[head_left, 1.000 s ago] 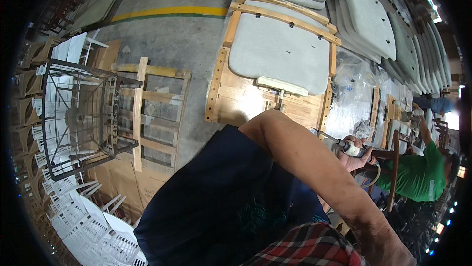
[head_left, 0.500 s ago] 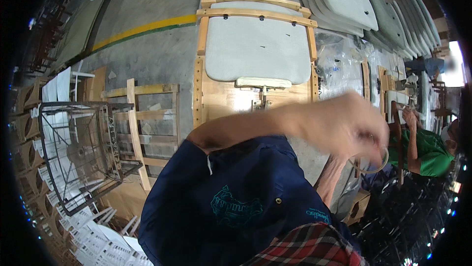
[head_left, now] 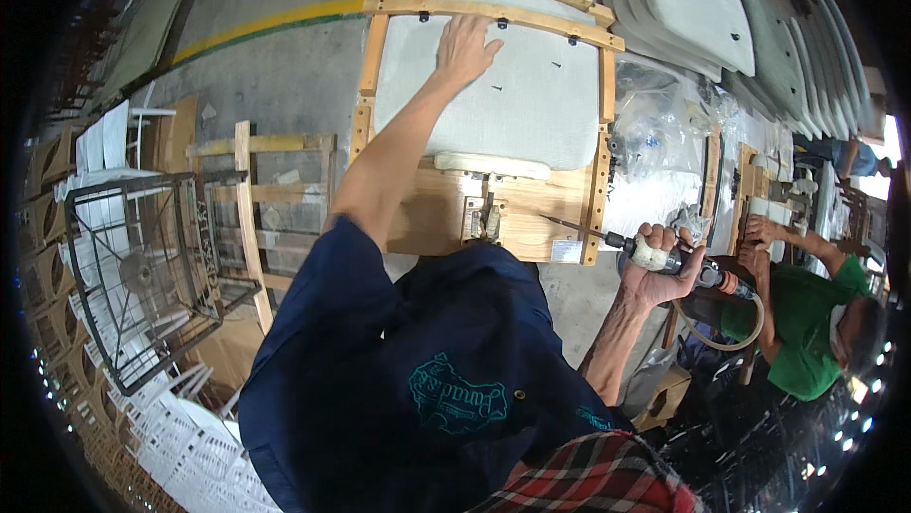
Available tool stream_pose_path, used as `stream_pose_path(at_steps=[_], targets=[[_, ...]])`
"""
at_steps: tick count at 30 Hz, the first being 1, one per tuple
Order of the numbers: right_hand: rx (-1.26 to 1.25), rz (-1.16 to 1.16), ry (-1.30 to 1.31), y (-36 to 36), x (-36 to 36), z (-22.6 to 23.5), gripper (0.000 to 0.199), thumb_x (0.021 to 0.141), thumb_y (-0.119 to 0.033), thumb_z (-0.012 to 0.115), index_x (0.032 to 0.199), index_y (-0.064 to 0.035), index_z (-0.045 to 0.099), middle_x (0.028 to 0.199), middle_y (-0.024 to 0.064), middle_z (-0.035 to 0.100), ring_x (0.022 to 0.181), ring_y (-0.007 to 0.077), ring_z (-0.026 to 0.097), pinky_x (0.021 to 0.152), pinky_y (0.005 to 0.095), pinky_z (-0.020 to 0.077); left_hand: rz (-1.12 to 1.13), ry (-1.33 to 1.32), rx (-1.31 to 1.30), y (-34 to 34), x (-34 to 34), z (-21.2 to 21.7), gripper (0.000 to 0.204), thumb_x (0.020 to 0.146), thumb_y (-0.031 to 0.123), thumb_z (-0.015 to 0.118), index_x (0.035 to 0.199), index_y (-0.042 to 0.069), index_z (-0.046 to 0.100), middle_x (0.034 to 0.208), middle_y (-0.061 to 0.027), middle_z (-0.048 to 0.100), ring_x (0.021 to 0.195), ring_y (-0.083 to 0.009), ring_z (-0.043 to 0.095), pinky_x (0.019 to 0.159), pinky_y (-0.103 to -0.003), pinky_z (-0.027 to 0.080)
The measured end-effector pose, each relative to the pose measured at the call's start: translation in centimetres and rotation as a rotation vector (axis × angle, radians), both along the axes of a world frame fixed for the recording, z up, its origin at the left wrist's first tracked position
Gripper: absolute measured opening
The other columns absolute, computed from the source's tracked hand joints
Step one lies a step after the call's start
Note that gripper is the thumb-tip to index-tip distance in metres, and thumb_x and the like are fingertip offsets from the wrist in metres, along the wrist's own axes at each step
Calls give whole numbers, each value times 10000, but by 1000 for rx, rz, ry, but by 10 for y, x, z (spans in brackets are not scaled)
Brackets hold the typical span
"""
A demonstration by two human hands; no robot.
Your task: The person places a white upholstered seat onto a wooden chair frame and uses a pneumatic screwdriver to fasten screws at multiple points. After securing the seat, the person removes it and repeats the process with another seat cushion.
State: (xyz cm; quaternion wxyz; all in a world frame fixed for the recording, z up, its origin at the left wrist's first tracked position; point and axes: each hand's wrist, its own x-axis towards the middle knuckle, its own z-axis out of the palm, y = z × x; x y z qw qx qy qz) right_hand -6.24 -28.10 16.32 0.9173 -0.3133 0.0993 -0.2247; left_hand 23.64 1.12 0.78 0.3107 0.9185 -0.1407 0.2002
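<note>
A pale grey cushioned panel (head_left: 531, 124) lies in a wooden frame jig (head_left: 607, 86) in front of me. On its far part rests my left hand (head_left: 465, 50), fingers stretched out toward the jig's crossbar (head_left: 541, 29) and thumb apart. Dark fittings (head_left: 572, 40) sit along that bar, one beside my thumb. Two small dark screws lie loose on the panel. My right hand (head_left: 655, 264) grips an air screwdriver (head_left: 678, 266) at the jig's near right corner. Its long bit (head_left: 569, 224) points left over the bare wood. A padded clamp bar (head_left: 492, 166) presses the panel's near edge.
More pale panels (head_left: 678, 0) are stacked at the far right. A hose (head_left: 726, 346) loops from the screwdriver. On the right, a person in a green shirt (head_left: 807, 323) works close by. A black metal rack (head_left: 133, 276) and wooden pallet (head_left: 249, 219) stand at left.
My left hand has swung from the right, near the hose, out to the panel's far part. The air screwdriver in my right hand, hidden before, now shows. The view has shifted slightly.
</note>
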Motion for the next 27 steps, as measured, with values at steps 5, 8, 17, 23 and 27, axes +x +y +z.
stream_pose_path(at_steps=[5,8,17,23,27], targets=[[-85,138,-12,8,40,-4,420,1050,-428,448,1108,-69,659,739,59,492,715,212,449,807,421,384,57,-62,112,3,41,-33,579,868,365,762,1315,31,606,1362,-187,598,1334,-364,483,1148,-505,341],[-106,157,-29,4,54,-17,427,1056,-421,427,1159,-72,651,745,64,497,733,223,475,811,436,394,37,-85,175,-10,59,-42,629,857,437,760,1326,48,606,1397,-172,587,1377,-352,456,1177,-561,283],[-151,267,-31,8,119,-21,416,1063,-399,417,1141,-55,638,746,77,502,708,222,453,828,453,404,58,-9,163,-6,62,-44,671,827,521,768,1320,82,650,1383,-116,607,1375,-270,465,1221,-551,219],[-239,289,-66,10,151,-19,414,1061,-402,420,1148,-61,640,753,79,515,706,225,469,835,465,404,18,-1,167,8,66,-39,525,854,461,766,1264,140,703,1312,-59,668,1309,-228,526,1185,-446,324],[-317,277,-101,16,163,-19,407,1058,-389,414,1141,-52,627,752,82,505,714,231,485,839,465,405,4,-146,171,12,67,-33,380,903,414,726,1176,150,743,1160,-43,739,1144,-231,639,1058,-383,475]])
